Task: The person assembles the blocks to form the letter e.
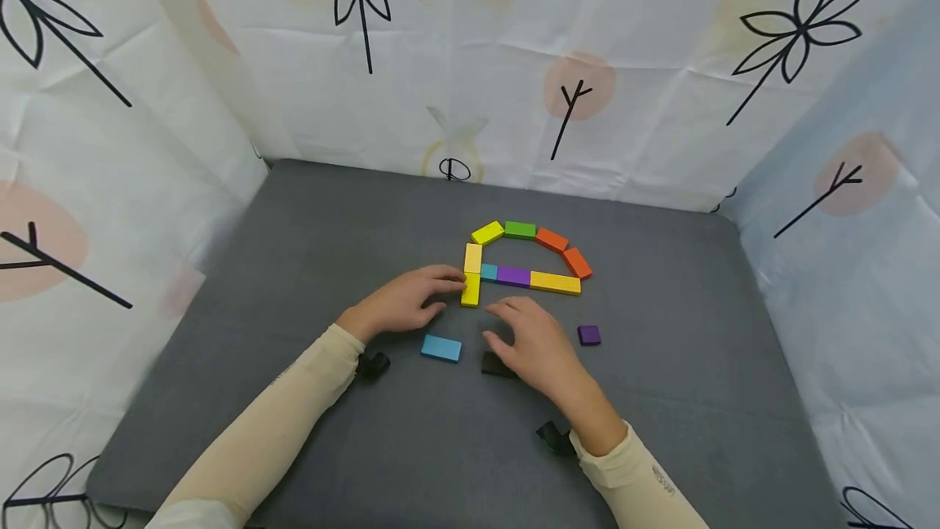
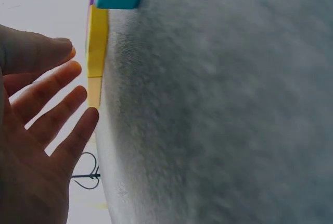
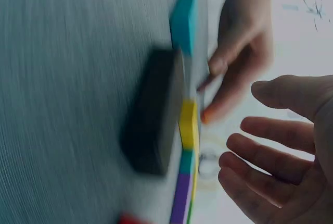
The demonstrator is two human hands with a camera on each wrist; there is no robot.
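Observation:
Flat coloured blocks form a closed outline on a grey table. My left hand [image 1: 405, 298] lies at its left side, fingertips at the lower yellow block [image 1: 470, 290]; whether they touch it I cannot tell. Its fingers are spread and slightly bent in the left wrist view. My right hand [image 1: 539, 341] hovers palm down with loose fingers, holding nothing. Below it is a black block [image 3: 151, 112], partly hidden by the hand in the head view. A light blue block [image 1: 441, 348] lies between the hands, and a small purple block [image 1: 589, 335] sits to the right.
The outline also has a pale yellow block [image 1: 473, 258], a green block [image 1: 520, 230], orange blocks [image 1: 577, 263] and a long yellow-orange block [image 1: 555, 283]. Patterned white curtains [image 1: 470, 64] hang behind and beside the grey table [image 1: 661, 398].

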